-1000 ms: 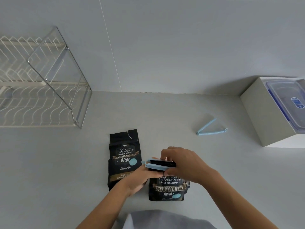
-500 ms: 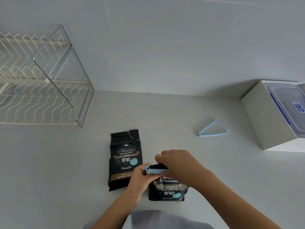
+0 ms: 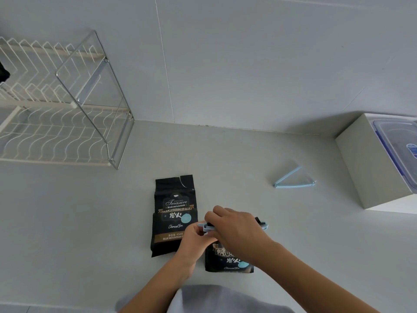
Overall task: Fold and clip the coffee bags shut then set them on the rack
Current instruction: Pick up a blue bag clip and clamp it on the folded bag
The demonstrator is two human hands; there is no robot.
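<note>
Since a second ago both hands have stayed on the near bag, and the clip now reads as lying level along its folded top; the camera has tipped slightly, bringing more of the rack into sight.

Two black coffee bags lie on the desk [image 3: 67,222]. The near coffee bag [image 3: 230,259] sits at about 6 o'clock in the picture, its top folded over and crossed by a pale blue clip [image 3: 206,227], whose far end pokes out at the right of the hands. The right hand [image 3: 237,227] lies over the fold with its fingers curled down onto the clip, grasping it. The left hand [image 3: 195,239] pinches the clip's left end between thumb and fingers. Whether the clip has fully snapped shut I cannot tell.

The second coffee bag [image 3: 173,213] lies flat just to the left, touching or nearly touching the left hand, its top unfolded and unclipped.

Two clips are in sight: the one in the hands and a spare blue clip [image 3: 293,179], open in a V, at about 2 o'clock, well apart from the bags.

One white wire rack [image 3: 56,136] stands at 10 o'clock against the wall; a dark shape shows at its far left edge, too cropped to identify. One white box [image 3: 370,168] at 3 o'clock carries one clear plastic container [image 3: 404,141].
</note>
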